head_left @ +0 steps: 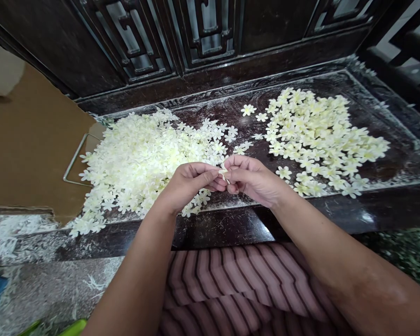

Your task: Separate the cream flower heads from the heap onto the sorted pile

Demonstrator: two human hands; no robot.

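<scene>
My left hand (195, 181) and my right hand (252, 176) meet in front of me over the dark wooden bench. Pinched between the fingertips of both is a small white flower (224, 172), partly hidden by the fingers. A large heap of white flowers (140, 158) spreads behind and to the left of my left hand. To the right of my right hand lies a second pile of cream-white flowers (311, 130) with pale yellow middles. A few single flowers (248, 110) are scattered between the two piles.
The bench's dark front edge (227, 228) runs just before my lap. At left, a brown cardboard sheet (31, 140) lies beside a bent metal wire (72, 162). A carved wooden backrest (210, 74) rises behind. White shreds (21, 238) litter the left end; dark green bits (406, 254) lie lower right.
</scene>
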